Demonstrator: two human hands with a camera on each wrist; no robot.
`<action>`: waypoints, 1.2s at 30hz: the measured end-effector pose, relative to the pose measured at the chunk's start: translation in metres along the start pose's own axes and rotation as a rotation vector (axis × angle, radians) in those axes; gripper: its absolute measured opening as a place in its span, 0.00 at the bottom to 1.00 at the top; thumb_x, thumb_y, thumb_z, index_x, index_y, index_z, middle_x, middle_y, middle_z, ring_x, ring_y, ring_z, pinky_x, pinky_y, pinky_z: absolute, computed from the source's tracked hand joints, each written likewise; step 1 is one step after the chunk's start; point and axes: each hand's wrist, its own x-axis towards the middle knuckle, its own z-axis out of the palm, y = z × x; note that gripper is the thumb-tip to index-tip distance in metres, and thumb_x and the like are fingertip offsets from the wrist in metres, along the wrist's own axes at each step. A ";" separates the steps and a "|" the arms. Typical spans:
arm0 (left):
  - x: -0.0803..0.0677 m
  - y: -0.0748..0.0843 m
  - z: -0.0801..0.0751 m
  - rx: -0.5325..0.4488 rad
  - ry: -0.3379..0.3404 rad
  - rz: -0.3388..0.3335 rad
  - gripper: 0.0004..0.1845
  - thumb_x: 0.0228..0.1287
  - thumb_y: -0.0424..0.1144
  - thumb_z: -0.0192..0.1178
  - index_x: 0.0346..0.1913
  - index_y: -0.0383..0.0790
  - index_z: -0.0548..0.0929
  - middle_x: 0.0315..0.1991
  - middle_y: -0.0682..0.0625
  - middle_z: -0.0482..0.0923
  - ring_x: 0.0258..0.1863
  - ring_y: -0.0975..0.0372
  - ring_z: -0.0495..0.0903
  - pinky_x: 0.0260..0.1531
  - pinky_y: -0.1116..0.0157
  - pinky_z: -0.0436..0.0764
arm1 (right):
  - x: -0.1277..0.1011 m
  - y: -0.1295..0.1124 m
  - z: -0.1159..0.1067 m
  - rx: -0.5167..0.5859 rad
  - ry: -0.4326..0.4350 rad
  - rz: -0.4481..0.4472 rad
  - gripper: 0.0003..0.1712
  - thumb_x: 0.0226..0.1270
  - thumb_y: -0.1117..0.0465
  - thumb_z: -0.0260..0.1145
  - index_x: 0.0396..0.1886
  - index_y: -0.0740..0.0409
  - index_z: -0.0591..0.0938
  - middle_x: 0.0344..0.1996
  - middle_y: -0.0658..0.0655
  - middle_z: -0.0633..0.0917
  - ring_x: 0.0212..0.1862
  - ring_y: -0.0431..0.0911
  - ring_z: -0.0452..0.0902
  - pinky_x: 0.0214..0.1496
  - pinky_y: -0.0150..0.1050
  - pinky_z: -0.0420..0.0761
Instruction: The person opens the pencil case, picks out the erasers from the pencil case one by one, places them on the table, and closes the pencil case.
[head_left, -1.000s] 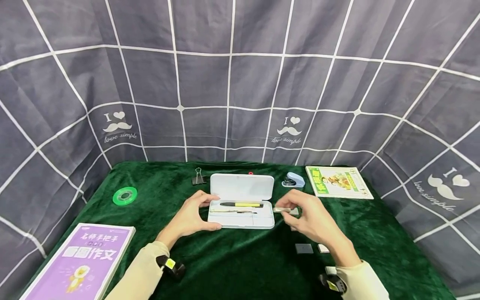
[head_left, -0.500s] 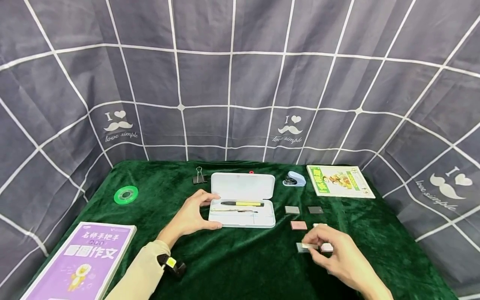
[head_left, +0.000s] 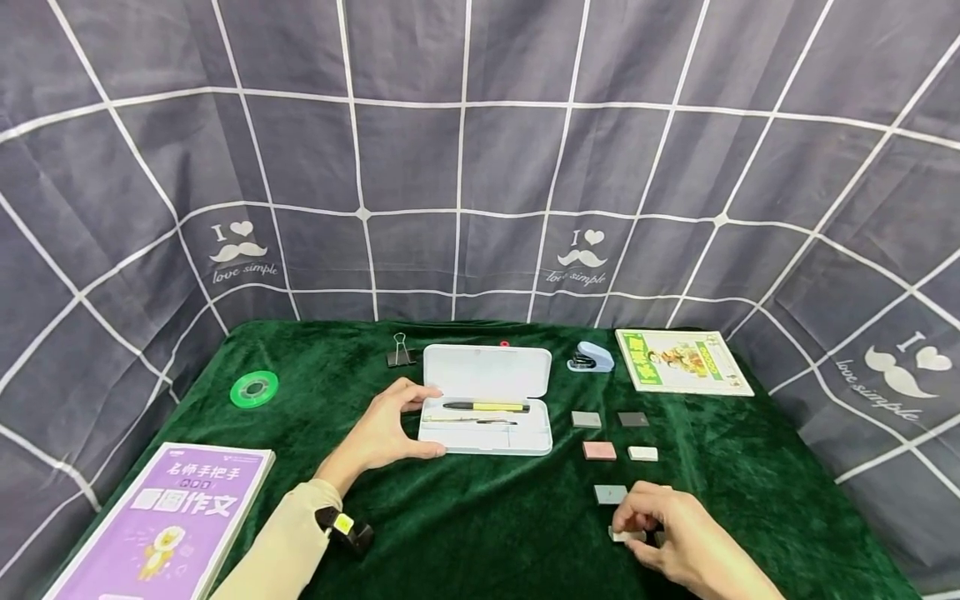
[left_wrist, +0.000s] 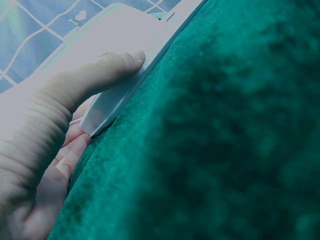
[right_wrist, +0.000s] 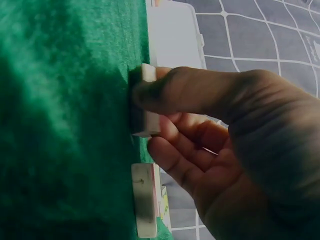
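An open white pencil case point(head_left: 486, 433) with a yellow-and-black pen point(head_left: 486, 407) lies mid-table on green cloth. My left hand point(head_left: 417, 423) grips its left end, thumb on the front edge; the left wrist view shows that thumb point(left_wrist: 90, 75) pressed on the case point(left_wrist: 125, 30). My right hand point(head_left: 637, 527) is near the front edge and pinches a small white eraser point(head_left: 625, 536) against the cloth. In the right wrist view, thumb point(right_wrist: 200, 95) and fingers hold this eraser point(right_wrist: 151, 124).
Several erasers lie right of the case: grey point(head_left: 586, 419), dark grey point(head_left: 633, 419), pink point(head_left: 599, 451), white point(head_left: 642, 453), grey-blue point(head_left: 610, 494). Also on the table: a purple book point(head_left: 165, 517), green tape point(head_left: 253, 388), binder clip point(head_left: 399, 353), blue stapler point(head_left: 591, 357), green-yellow booklet point(head_left: 681, 361).
My right hand has drawn back from beside the case toward the front edge, uncovering the erasers behind it. It now pinches a white eraser. The left hand has stayed on the case.
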 end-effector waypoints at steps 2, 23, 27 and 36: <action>0.000 0.000 0.000 0.000 0.002 0.004 0.46 0.49 0.52 0.93 0.72 0.47 0.84 0.57 0.51 0.78 0.66 0.50 0.85 0.72 0.50 0.84 | 0.000 0.000 -0.001 0.004 -0.022 -0.008 0.20 0.67 0.69 0.82 0.40 0.35 0.89 0.36 0.36 0.82 0.35 0.29 0.75 0.31 0.31 0.80; -0.001 0.001 0.000 0.006 0.005 0.007 0.46 0.49 0.51 0.92 0.72 0.47 0.84 0.57 0.51 0.78 0.66 0.49 0.85 0.72 0.49 0.84 | 0.051 -0.036 -0.041 -0.169 0.270 -0.138 0.31 0.55 0.68 0.89 0.48 0.33 0.86 0.43 0.33 0.85 0.41 0.32 0.80 0.45 0.25 0.80; -0.001 0.001 0.000 0.005 0.008 0.005 0.46 0.49 0.52 0.92 0.72 0.47 0.84 0.57 0.51 0.78 0.66 0.49 0.85 0.72 0.49 0.84 | 0.080 -0.044 -0.049 -0.211 0.298 -0.151 0.26 0.58 0.65 0.89 0.50 0.38 0.87 0.44 0.35 0.86 0.43 0.33 0.80 0.47 0.29 0.83; 0.000 0.000 0.002 0.002 0.006 0.020 0.46 0.48 0.50 0.93 0.71 0.46 0.84 0.56 0.51 0.78 0.65 0.51 0.85 0.71 0.51 0.85 | 0.133 -0.034 -0.045 -0.119 0.302 -0.066 0.23 0.64 0.63 0.86 0.56 0.46 0.88 0.51 0.43 0.88 0.49 0.38 0.83 0.52 0.37 0.87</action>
